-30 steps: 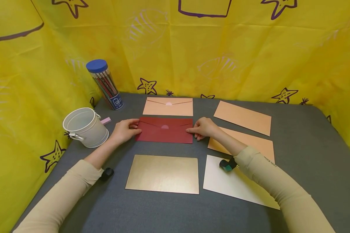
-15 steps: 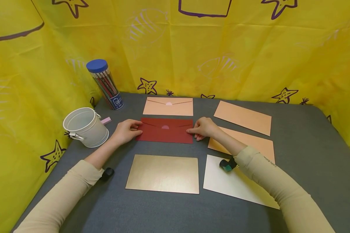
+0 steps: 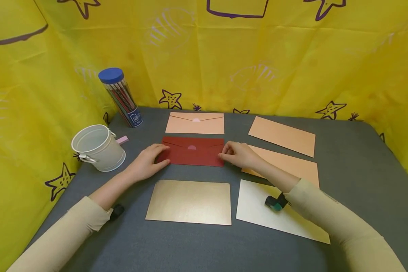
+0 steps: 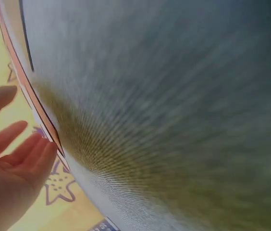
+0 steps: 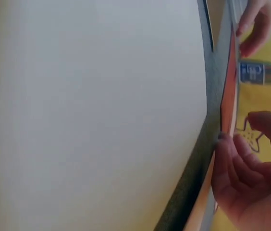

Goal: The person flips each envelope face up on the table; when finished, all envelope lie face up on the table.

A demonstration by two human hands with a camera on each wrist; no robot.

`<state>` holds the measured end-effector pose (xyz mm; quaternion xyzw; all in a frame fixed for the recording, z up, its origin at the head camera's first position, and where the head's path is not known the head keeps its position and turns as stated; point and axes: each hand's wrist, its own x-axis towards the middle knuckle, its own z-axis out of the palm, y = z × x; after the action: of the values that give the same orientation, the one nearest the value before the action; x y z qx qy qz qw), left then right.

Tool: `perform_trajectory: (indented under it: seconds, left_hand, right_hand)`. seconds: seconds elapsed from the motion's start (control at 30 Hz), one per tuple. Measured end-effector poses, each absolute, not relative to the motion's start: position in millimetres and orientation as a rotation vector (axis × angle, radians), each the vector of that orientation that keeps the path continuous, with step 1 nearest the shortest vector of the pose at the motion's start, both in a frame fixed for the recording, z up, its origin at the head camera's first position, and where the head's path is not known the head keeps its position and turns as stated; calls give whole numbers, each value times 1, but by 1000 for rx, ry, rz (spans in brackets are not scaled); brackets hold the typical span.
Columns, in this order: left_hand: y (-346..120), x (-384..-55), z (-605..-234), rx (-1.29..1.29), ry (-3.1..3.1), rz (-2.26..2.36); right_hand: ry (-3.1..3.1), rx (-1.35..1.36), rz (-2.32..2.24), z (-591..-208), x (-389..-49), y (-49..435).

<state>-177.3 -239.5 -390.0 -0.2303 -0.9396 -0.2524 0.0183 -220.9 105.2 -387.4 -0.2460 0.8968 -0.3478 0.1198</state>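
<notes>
A red envelope (image 3: 195, 156) with a round seal on its flap lies flat in the middle of the table. Over its left edge is my left hand (image 3: 149, 162), thumb spread away from the fingers and fingertips on the paper. At the right edge my right hand (image 3: 239, 154) has loosely bent fingertips right by the paper. The right wrist view shows this hand (image 5: 251, 183) with its thumb apart from the fingers. In the left wrist view, the left hand (image 4: 15, 178) likewise has a gap between thumb and fingers. Behind the red one lies a peach envelope (image 3: 193, 128), flap side up.
A gold envelope (image 3: 190, 202) lies in front. To the right are a peach envelope (image 3: 282, 136), another peach envelope (image 3: 292, 164) partly under the right forearm, and a cream envelope (image 3: 258, 207). A white bucket (image 3: 103, 153) and a pencil tube (image 3: 122, 100) stand at left.
Both hands have loosened at the red envelope's edges. The left thumb and fingers have spread, and the right thumb no longer pinches the edge. The red envelope stays in place.
</notes>
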Motion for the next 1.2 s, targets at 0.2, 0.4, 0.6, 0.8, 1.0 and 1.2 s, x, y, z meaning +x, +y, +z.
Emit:
perform_trajectory:
  seconds: [0.2,0.4,0.6,0.8,1.0,1.2]
  left_hand:
    - [-237,-155,-388,-889,-2990,-845]
    - [-237,-134,-387,-1113,-2994,-803]
    - [-237,-117,-390,-1258,-3013,-632]
    - [-243,-107,-390,-1367,-3019,-558]
    - [-249,-103,-390,-1429,-3008,-529]
    - [-250,-103,-392,-1438,-3017,-527]
  right_hand:
    - [2700,-1002,-1002,-387,-197,108]
    - [2655,-1190,-880,-386,-172,113]
    - [2539,-1272,-735,-387,-145,123]
    - [2460,-1353,-590,-389,-125,131]
    - [2410,-1364,-470,-391,-115,135]
    - [2410,-1419,-435,-394,-113,139]
